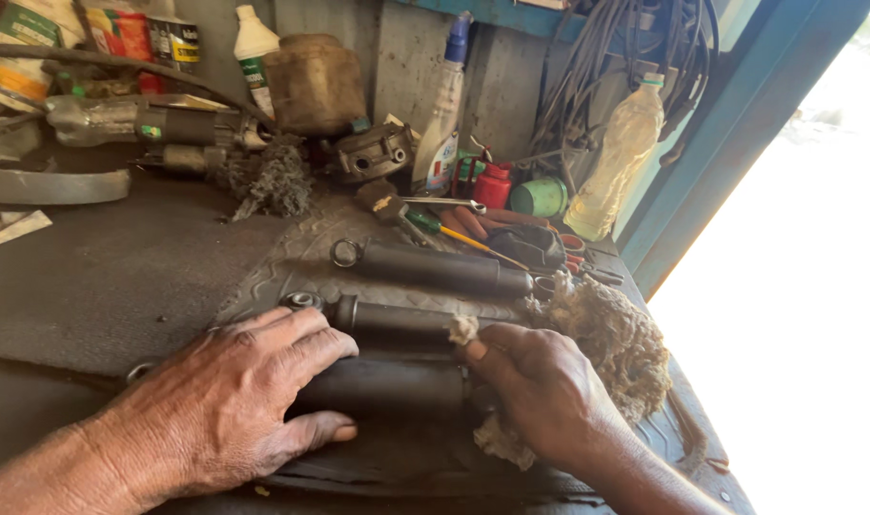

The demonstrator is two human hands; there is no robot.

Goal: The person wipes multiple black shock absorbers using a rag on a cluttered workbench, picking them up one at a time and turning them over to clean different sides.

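Left hand (230,405) lies nearest, its grip wrapped over the near end of a dark shock absorber (378,386), thumb beneath, fingers across the top. Right hand (540,396) holds the far end of that same cylinder through a wad of frayed rag (616,343), grip narrow, thumb pressing a tuft against the metal. Shock absorber lies flat on the dark bench (101,277), between both grips. Just beyond the fingers lie two more shock absorbers (435,269), side by side. Farther behind them: a screwdriver (454,234), a wrench (444,202), a red can (493,185), a clear plastic bottle (614,162).
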